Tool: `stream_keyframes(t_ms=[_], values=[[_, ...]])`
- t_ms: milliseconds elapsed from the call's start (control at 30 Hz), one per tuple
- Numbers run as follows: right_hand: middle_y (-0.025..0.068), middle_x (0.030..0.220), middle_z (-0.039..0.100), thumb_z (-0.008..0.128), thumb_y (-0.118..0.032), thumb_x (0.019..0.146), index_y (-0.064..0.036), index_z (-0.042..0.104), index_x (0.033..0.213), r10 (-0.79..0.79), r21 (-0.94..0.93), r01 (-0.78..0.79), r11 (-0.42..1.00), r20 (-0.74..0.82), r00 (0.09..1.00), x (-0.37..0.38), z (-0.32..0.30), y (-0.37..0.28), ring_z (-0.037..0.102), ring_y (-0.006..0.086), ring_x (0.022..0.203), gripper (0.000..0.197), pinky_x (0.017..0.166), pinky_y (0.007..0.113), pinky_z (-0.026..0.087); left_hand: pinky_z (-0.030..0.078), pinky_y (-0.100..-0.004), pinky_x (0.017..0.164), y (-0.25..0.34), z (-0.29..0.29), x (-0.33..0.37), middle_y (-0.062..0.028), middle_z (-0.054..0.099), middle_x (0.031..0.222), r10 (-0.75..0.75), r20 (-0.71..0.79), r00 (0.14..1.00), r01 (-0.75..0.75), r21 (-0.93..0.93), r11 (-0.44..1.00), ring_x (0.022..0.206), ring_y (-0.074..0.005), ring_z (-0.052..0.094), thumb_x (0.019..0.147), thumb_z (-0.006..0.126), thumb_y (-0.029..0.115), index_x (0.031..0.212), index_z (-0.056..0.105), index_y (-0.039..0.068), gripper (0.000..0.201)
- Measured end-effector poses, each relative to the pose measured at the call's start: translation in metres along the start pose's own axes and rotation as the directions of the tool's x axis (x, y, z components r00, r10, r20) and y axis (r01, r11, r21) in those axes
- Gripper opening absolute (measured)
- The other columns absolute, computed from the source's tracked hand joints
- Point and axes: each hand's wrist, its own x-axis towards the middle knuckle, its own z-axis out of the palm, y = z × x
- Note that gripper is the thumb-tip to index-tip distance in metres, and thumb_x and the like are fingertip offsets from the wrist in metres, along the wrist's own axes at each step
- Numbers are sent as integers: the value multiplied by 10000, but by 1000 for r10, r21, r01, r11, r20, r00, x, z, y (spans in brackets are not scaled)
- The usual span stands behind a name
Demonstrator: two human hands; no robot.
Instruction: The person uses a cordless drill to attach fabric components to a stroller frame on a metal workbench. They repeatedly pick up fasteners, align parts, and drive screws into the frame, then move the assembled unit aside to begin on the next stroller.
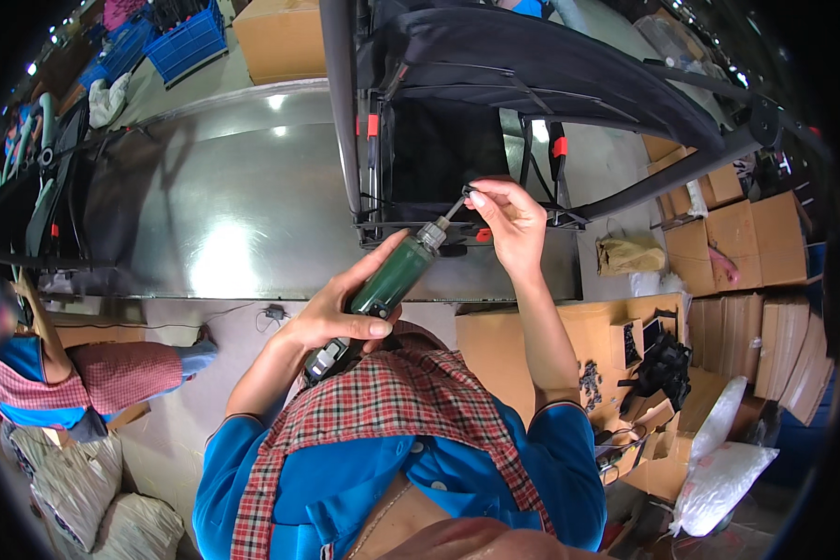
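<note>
My left hand (343,306) is wrapped round a green and black electric screwdriver (391,278), which points up and to the right. At the tip of its bit, my right hand (511,222) pinches a small black part (468,190) between thumb and fingers. Whether that part is a screw or a cap cannot be made out. Just beyond both hands stands a black fabric and tube frame (448,149), which looks like a stroller, with red clips (560,147) on its straps.
The frame stands on a shiny metal table (224,215). To my right, a cardboard surface (495,341) holds loose small black parts (590,385) and small boxes. Cardboard boxes (751,238) are stacked farther right. A co-worker (84,383) is at the left, near another black frame (42,219).
</note>
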Motion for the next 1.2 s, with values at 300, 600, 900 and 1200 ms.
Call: stream_keyframes(t_ms=[300, 600, 900, 1200], values=[[94, 1000, 663, 674, 75, 883, 56, 690, 1018, -77, -104, 73, 992, -35, 996, 8, 8, 12, 653, 128, 883, 138, 804, 246, 551, 480, -267, 514, 10, -27, 8, -129, 595, 777, -38, 22, 999, 38, 15, 999, 538, -162, 583, 670, 837, 238, 1595, 106, 161, 1181], [110, 1011, 671, 680, 96, 864, 50, 699, 1010, -70, -131, 81, 988, 89, 994, 25, -16, 9, 649, 141, 887, 154, 797, 249, 533, 495, -276, 526, -3, -13, 23, -128, 576, 836, 37, 63, 997, -27, -146, 989, 547, -157, 581, 747, 793, 224, 1597, 64, 170, 1120], [172, 1159, 629, 676, 70, 875, 56, 672, 1124, -216, -9, 220, 976, 136, 967, 20, -20, 10, 651, 214, 986, 250, 884, 316, 546, 492, -268, 417, -33, -5, 41, -185, 536, 827, 159, 180, 971, -33, -556, 831, 478, -204, 575, 713, 803, 226, 1587, -17, 204, 1199], [75, 999, 723, 715, -280, 861, -133, 684, 1162, 26, -757, 519, 398, 574, 818, -1, -32, 43, 687, 285, 843, 337, 744, 363, 553, 516, -285, 426, -33, -6, 30, -202, 528, 856, 282, 178, 943, -122, -605, 787, 500, -223, 586, 672, 828, 210, 1585, -31, 228, 1254]])
